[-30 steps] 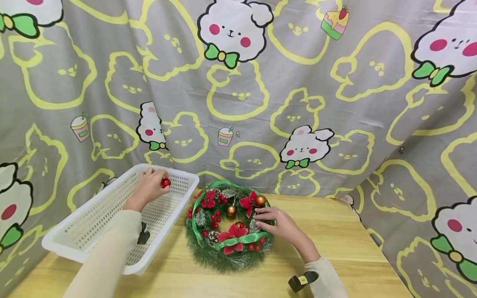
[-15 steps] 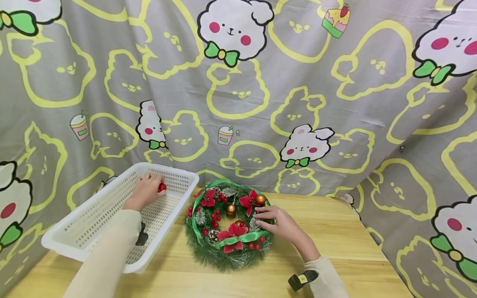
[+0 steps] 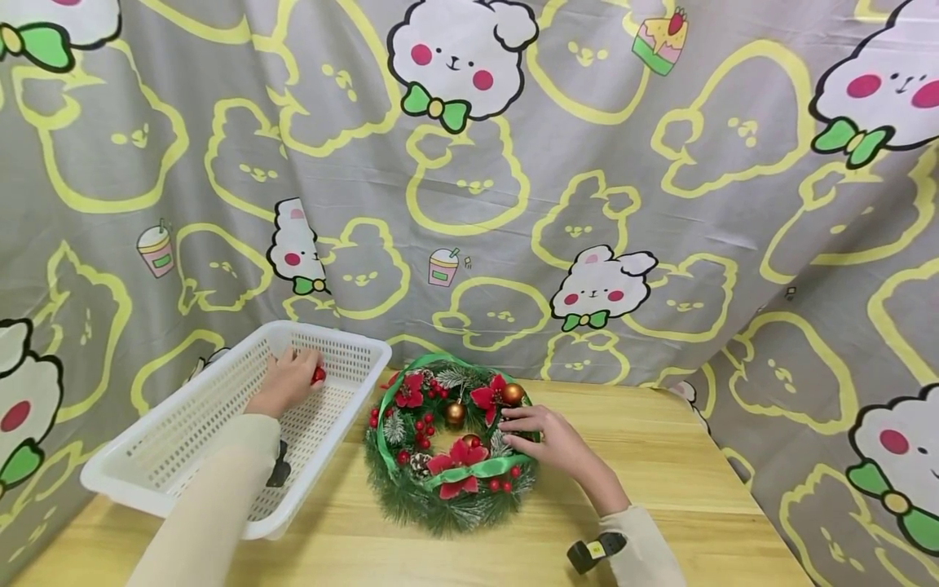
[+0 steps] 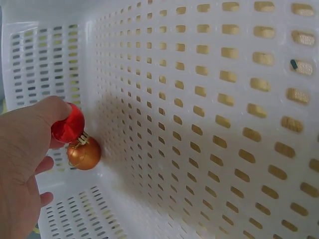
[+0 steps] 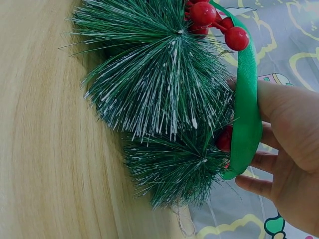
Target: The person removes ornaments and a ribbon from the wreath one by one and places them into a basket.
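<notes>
My left hand (image 3: 286, 383) is down inside the white plastic basket (image 3: 357, 424), pinching a shiny red Christmas ball (image 3: 319, 375). In the left wrist view, thumb and finger grip that red ball (image 4: 70, 127) close over a copper-coloured Christmas ball (image 4: 84, 155), which lies in the basket's corner. A green Christmas wreath (image 3: 396, 505) lies on the table, dressed with red flowers, berries, pinecones and a green ribbon (image 3: 477, 470). Fingers fairly straight, my right hand (image 3: 550, 444) rests on the wreath's right side. Seen from the right wrist, its fingers reach behind the ribbon (image 5: 247, 99).
The wooden table (image 3: 631, 481) extends to the right of the wreath. A patterned grey curtain (image 3: 499, 204) hangs behind the table and at both sides. Basket walls stand around my left hand. Copper balls (image 3: 455, 413) sit on the wreath.
My left hand has gone lower into the basket and slightly left, carrying the red Christmas ball with it. My right hand and the wreath have stayed in place.
</notes>
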A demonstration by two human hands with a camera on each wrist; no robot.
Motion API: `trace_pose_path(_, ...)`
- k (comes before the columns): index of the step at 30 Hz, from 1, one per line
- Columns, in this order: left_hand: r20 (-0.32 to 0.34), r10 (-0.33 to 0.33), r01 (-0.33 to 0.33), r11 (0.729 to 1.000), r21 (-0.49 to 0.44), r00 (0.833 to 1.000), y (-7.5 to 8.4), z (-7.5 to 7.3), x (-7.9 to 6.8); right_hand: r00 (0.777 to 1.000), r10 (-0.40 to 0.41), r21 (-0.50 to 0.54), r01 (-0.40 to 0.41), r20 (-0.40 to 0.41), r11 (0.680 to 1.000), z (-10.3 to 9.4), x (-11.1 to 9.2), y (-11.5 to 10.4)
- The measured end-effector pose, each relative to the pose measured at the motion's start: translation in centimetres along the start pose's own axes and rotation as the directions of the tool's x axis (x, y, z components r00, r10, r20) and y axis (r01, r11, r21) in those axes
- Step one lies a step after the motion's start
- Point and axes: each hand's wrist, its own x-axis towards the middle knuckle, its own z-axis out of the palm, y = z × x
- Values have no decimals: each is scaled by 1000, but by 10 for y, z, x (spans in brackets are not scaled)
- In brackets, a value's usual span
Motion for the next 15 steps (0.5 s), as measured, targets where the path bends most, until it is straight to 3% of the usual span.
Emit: trace_pose_path(15,29,10,-10,1000,5,1000,-6,5,-1,1000,16,16,-16,1,1000,1,0,0)
